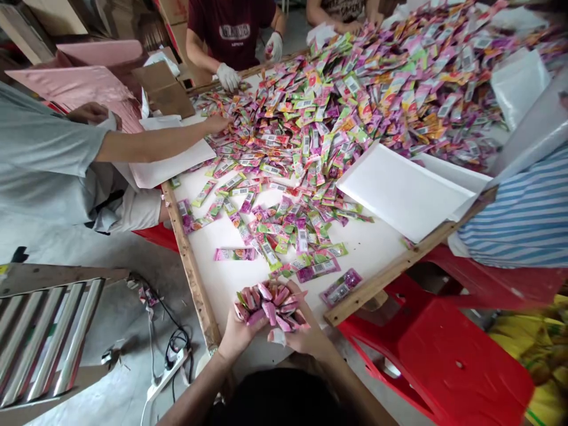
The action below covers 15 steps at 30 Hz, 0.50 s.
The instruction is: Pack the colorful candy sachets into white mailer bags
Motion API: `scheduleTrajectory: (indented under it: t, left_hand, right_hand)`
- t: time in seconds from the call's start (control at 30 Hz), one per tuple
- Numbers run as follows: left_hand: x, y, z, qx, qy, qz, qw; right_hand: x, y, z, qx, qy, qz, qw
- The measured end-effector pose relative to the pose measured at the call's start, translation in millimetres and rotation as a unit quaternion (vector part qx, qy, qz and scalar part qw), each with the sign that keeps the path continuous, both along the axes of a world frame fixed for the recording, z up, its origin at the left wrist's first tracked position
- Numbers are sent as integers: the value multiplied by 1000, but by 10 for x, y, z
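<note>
Both my hands close round one bunch of sachets (270, 306), slim pink and green packets standing with their ends up. My left hand (242, 331) grips the bunch from the left side. From the right, my right hand (306, 331) wraps the same bunch, and something small and white shows at its fingers. Just beyond my hands, loose sachets (302, 239) lie scattered on the white tabletop (206, 251). A single purple sachet (341, 287) rests near the table's right front corner.
A large sachet heap (377, 89) covers the far table. Wooden rails (190, 266) edge the tabletop. White padded envelopes (399, 186) lie at right. Co-workers reach in from left and back, one in white gloves (228, 77). A red stool (444, 355), metal rollers (53, 337) and a power strip (168, 374) stand nearby.
</note>
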<state>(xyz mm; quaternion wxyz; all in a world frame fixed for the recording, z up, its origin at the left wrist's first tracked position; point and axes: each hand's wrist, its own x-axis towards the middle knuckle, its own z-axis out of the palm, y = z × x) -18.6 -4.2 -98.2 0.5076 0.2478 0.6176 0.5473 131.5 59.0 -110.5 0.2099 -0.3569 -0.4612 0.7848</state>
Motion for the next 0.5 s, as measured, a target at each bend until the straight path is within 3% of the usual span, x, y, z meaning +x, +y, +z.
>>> scheduleTrajectory:
  t: [0.1,0.3,0.5]
  left_hand:
    - [-23,7,-40,-32,7,-3,999]
    - [-63,-13,-150,-75,31,36,996]
    - [-58,-10,-126,-63,72,45,994]
  right_hand:
    - [-26,21,14,50,14,-13,999]
    - [-66,35,62,27,15,-11,999]
    - [-48,20,-14,18,-12,-35,999]
